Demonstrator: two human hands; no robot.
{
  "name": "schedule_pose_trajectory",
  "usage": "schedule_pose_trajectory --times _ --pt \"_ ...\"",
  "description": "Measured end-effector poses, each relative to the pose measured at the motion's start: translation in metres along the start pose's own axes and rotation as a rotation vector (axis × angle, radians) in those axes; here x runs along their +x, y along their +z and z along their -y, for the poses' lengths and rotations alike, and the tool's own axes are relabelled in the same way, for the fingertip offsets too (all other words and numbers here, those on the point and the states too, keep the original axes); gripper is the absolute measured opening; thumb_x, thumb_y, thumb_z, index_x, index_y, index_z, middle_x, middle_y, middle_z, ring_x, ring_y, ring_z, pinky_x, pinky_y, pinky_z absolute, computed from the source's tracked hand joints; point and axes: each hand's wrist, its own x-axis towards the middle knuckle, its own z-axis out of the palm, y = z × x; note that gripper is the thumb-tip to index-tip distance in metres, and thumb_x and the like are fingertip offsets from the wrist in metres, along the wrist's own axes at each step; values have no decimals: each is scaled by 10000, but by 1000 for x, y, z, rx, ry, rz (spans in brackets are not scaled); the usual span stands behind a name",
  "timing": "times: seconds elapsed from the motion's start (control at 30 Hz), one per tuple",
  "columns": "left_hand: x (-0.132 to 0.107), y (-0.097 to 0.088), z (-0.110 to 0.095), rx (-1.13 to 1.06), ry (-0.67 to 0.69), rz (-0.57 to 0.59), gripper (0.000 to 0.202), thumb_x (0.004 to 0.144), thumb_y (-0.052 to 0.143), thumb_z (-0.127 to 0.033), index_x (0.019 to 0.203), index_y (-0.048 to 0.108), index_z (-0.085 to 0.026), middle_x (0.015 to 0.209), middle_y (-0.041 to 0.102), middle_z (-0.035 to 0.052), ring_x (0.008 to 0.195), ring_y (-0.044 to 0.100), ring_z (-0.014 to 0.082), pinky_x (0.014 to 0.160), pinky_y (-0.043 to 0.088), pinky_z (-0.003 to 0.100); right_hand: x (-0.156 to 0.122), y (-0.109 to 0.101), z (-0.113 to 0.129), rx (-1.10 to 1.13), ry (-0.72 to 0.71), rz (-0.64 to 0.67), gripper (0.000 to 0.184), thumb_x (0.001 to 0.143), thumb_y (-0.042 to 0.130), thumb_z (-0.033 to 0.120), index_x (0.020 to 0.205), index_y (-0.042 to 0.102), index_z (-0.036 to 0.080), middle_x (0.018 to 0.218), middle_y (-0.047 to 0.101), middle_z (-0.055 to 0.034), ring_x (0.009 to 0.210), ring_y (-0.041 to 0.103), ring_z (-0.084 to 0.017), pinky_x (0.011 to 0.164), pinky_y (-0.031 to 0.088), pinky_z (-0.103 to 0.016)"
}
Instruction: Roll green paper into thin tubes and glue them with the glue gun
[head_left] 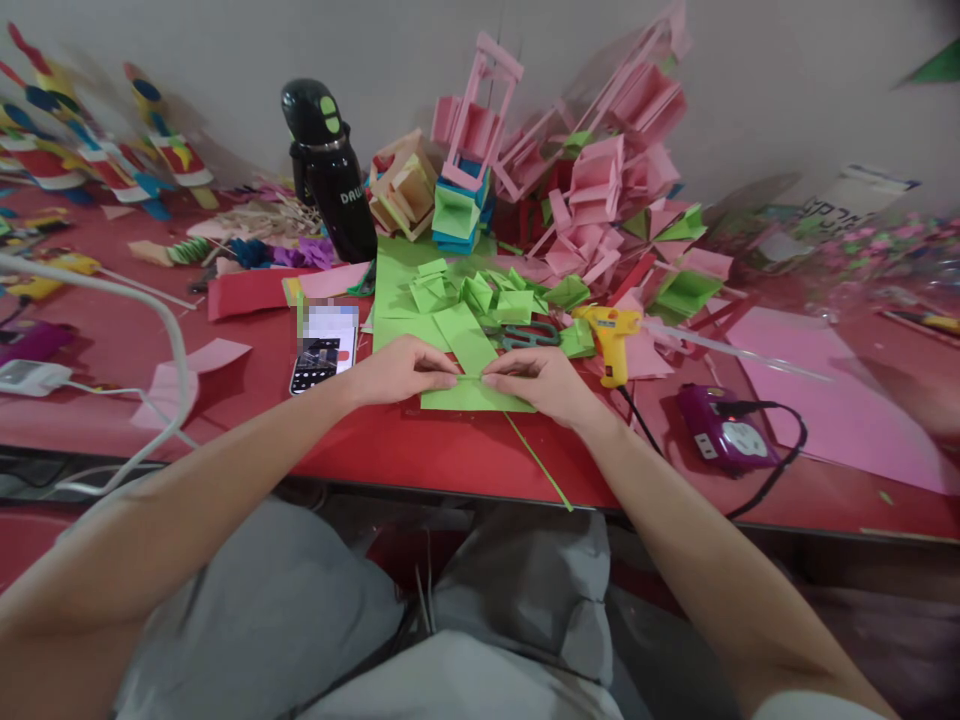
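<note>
A piece of light green paper point(477, 397) lies near the front of the red table, with a narrow raised fold along its far edge. My left hand point(401, 370) pinches the left part of that fold between thumb and fingers. On the right part, my right hand point(538, 383) pinches the same fold. Behind the fold lies another green paper strip point(466, 338). A thin green strip point(540, 465) sticks out toward the table's front edge. Several folded green paper boxes point(495, 298) and a pair of scissors point(529, 336) sit just beyond my hands.
To the right are a yellow glue gun point(611, 340), a purple power socket point(726, 430) and pink paper point(832, 400). A phone point(326, 350) lies left of my hands, with a black bottle point(334, 190) behind it. Pink paper models point(600, 180) stand against the wall.
</note>
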Motion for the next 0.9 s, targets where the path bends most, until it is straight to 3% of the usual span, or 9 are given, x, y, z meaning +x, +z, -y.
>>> schedule_pose_trajectory --times 0.33,0.5,0.7,0.9 --pt "-3 -2 5 187 70 -68 272 906 593 -345 1070 778 -233 1008 781 31 842 670 187 783 481 278 -1 2 3 -38 21 -24 309 713 803 441 843 783 161 637 652 -4 501 433 -79 458 295 -243" --pt "-4 5 4 117 64 -117 280 903 597 -362 1073 765 -216 995 771 40 817 654 177 749 485 273 0 1 2 -42 -33 -35 279 724 797 422 838 778 168 738 705 -30 587 540 -104 511 397 -240" --pt "2 14 5 -117 -33 -142 329 830 695 -470 926 774 -166 842 747 45 697 614 143 640 469 257 0 1 3 -59 -64 -53 285 722 793 438 831 773 175 782 732 -43 675 626 -148 587 485 -265" --pt "4 16 6 -229 -65 -206 289 755 782 -406 922 785 -170 929 775 68 808 670 172 733 517 281 1 1 5 -40 -49 -69 275 714 811 428 837 780 183 792 748 -44 692 649 -154 620 507 -272"
